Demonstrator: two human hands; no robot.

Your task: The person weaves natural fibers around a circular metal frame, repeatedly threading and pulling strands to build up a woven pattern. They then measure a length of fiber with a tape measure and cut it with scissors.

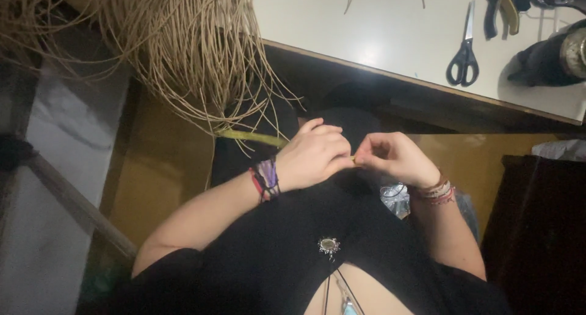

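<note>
Left hand point(314, 155): I see it pinching the thin yellow-green strip point(253, 136).
Right hand point(394, 159): pinching the strip's end, touching the left hand.
Strip: runs left toward the tan cords point(183, 46).

Hanging cords point(183, 52) crowd upper left; scissors point(465, 52) & pliers point(502, 10) sit right; white tabletop point(378, 34) btwn lies bare.

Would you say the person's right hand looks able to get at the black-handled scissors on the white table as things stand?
Probably yes. The scissors lie in the open on the white table, nothing covering them. However, the right hand is pinching a yellowish strand together with the left hand.
</note>
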